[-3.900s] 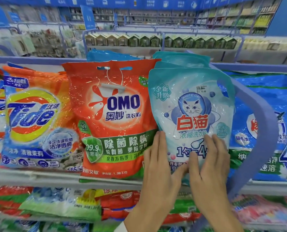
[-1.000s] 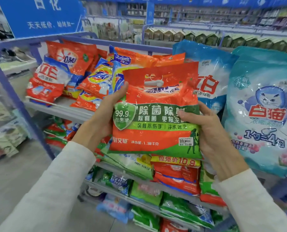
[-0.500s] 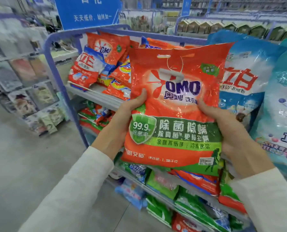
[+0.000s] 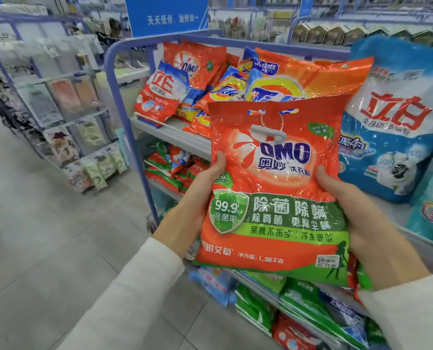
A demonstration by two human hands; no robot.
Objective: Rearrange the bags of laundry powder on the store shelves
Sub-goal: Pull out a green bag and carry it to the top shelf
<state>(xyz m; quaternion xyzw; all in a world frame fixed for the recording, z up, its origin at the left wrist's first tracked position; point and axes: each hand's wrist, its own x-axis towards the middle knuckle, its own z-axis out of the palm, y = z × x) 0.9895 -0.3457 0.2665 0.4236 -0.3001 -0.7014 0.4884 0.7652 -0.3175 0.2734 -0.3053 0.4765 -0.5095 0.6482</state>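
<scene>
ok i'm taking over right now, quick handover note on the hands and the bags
Left hand grips the left edge of the held OMO bag; right hand grips the right edge.
It is upright in the air, clear of the top shelf.
A second OMO bag sits at that shelf's far left, Tide bags beside it.
Done: bag in hand. Left: shelve it, probably beside the second OMO bag.

Two hands show, the left hand (image 4: 196, 200) and the right hand (image 4: 369, 223). OMO bags number two, the near OMO bag (image 4: 273, 188) and the far OMO bag (image 4: 192, 63); 立白 bags two, the red 立白 bag (image 4: 160, 97) and the blue 立白 bag (image 4: 397, 127); Tide bags (image 4: 276, 84) at least three. One teal bag (image 4: 431, 213) and one sign (image 4: 170, 13) show; the lower bags (image 4: 298, 299) are too jumbled to count.
</scene>
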